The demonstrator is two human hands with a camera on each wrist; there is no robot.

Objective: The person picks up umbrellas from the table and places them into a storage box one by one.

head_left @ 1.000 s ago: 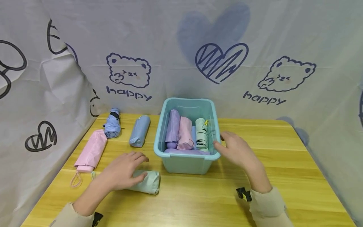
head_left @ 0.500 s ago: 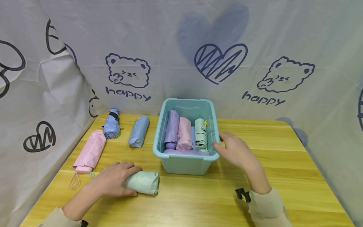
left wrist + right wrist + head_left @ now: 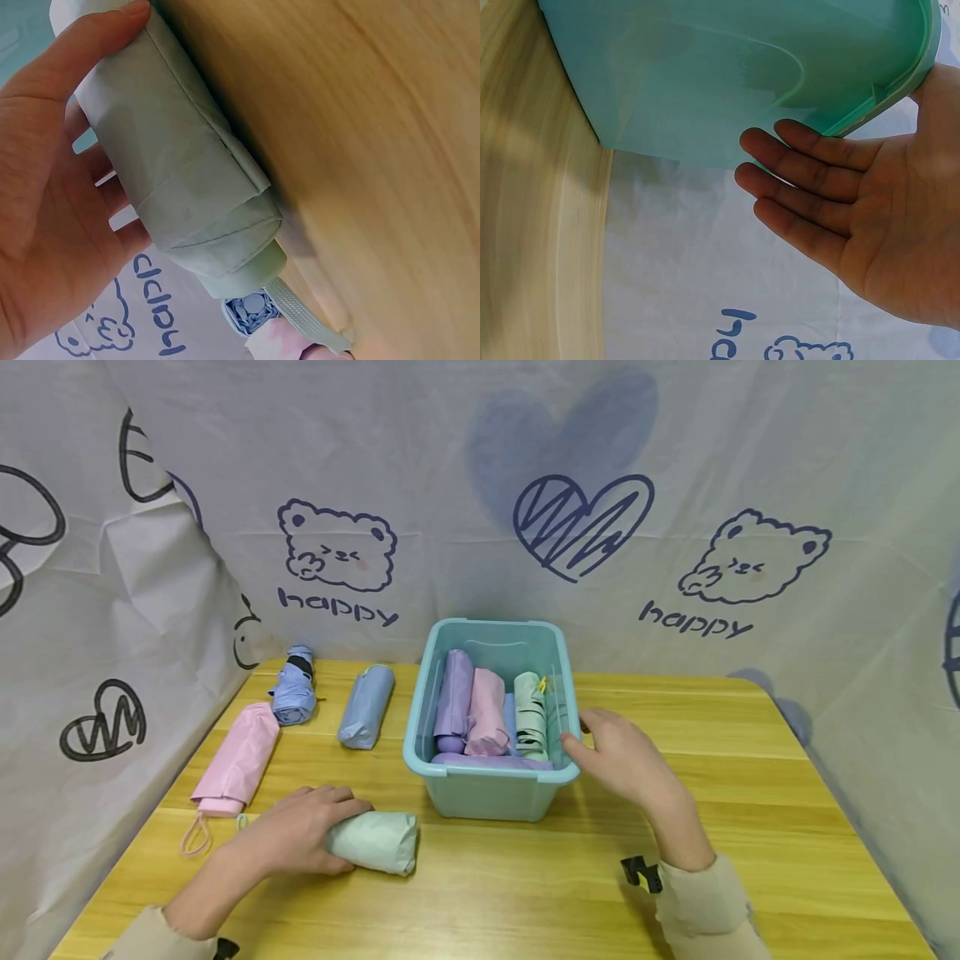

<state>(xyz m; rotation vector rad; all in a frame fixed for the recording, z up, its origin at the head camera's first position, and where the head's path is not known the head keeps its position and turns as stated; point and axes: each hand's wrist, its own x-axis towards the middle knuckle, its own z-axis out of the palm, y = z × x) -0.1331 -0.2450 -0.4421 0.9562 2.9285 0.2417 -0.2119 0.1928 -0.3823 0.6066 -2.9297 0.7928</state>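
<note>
Umbrella (image 3: 375, 842), folded, is gripped in the left hand (image 3: 307, 831) in the head view; its long axis runs sideways, one end pointing toward the right hand's side. In the left wrist view, thumb and fingers wrap smooth pale-green cloth; its handle (image 3: 246, 273) points away from the thumb tip. In the right wrist view, the right hand (image 3: 885, 199) has nearly straight fingers beside the bin (image 3: 682, 82), thumb at its rim.

This looks homelike and screened off on three sides (whether it is truly a home or a made-up set, I cannot tell), for pale cloth (image 3: 360, 435) printed with cartoon bears (image 3: 337, 547), scribbled hearts (image 3: 585, 525) and the word "happy" (image 3: 337, 607) hangs around a yellow wood-grain counter (image 3: 757, 785).
</note>
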